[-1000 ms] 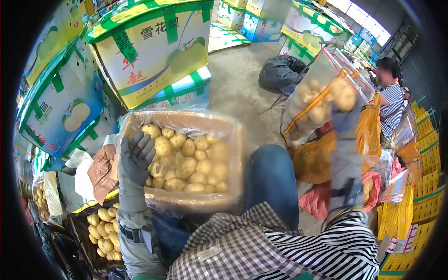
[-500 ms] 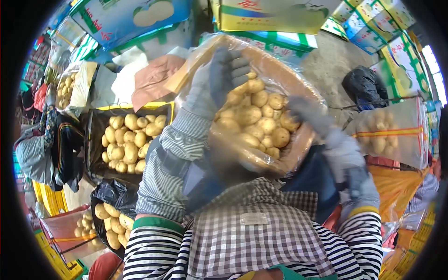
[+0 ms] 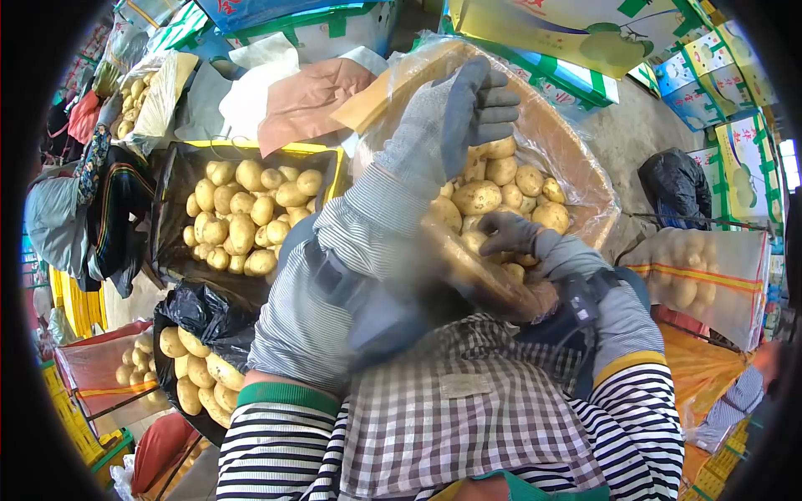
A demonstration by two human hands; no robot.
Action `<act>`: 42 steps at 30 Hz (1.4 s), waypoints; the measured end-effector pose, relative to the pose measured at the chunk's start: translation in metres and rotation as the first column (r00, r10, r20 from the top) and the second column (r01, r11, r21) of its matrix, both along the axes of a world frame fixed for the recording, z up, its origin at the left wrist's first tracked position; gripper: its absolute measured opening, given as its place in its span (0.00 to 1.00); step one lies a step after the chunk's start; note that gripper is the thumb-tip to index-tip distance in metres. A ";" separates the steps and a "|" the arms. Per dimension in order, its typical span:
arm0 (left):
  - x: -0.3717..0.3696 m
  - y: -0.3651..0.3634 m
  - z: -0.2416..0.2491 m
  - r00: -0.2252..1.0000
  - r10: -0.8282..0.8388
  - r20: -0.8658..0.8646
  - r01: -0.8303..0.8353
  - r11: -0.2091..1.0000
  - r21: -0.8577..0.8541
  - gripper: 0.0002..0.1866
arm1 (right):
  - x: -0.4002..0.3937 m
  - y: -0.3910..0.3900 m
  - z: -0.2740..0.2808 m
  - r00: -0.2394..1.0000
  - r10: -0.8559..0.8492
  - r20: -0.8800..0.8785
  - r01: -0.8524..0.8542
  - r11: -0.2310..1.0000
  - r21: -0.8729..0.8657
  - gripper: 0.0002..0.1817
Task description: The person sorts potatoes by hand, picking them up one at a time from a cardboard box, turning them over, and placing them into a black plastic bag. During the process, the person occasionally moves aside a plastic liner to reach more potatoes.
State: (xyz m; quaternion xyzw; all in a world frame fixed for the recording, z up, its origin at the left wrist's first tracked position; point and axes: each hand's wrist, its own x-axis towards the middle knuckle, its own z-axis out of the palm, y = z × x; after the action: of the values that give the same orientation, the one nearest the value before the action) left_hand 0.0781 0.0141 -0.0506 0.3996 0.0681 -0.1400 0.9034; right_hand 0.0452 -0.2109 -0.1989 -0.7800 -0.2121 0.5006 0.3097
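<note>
Grey-gloved, my left hand (image 3: 480, 108) is raised over the far left part of a plastic-lined cardboard box (image 3: 576, 150). Its fingers are stretched out, and I see nothing held in them. The box stands before me, filled with yellow potatoes (image 3: 478, 198), some with brown spots. My right hand (image 3: 514, 236), also in a grey glove, reaches into the near side of the box. Its thumb and fingers are bent around a potato (image 3: 473, 242) that is partly covered. My left forearm hides the box's left side.
A black-lined yellow crate (image 3: 171, 217) of potatoes stands left, with a black bag (image 3: 205, 313) of larger potatoes nearer me. Paper sheets (image 3: 313, 100) lie behind the crate. Printed cartons (image 3: 585, 33) stand at the back. A clear bag (image 3: 710, 275) of potatoes is right. Another person (image 3: 63, 209) is far left.
My view has turned, so the surroundings sit differently. My left hand has risen away from the potatoes with its fingers stretched. My right hand has moved from the box's right side to its near side.
</note>
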 end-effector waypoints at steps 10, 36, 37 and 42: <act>-0.006 -0.025 -0.008 0.998 -0.060 -0.035 0.063 0.995 0.080 0.19 | -0.036 -0.032 -0.019 0.933 -0.260 -0.248 0.298 0.945 0.133 0.41; -0.035 -0.030 0.054 0.816 -0.437 0.379 0.121 0.770 0.627 0.34 | 0.010 -0.007 0.146 0.484 -0.187 -0.855 0.873 0.176 0.455 0.37; -0.037 -0.028 0.058 0.827 -0.427 0.365 0.107 0.758 0.644 0.34 | 0.009 -0.006 0.146 0.508 -0.201 -0.838 0.859 0.195 0.474 0.35; 0.001 -0.017 -0.015 0.925 -0.069 0.373 -0.062 0.943 0.327 0.22 | 0.015 -0.024 0.161 0.342 -0.254 -0.905 0.931 -0.041 0.363 0.34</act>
State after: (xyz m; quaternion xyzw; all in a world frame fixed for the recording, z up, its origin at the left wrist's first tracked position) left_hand 0.0787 -0.0034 -0.0660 0.5659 -0.0860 -0.0481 0.8186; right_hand 0.0599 -0.2354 -0.0378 -0.2589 0.0711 0.2913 0.9182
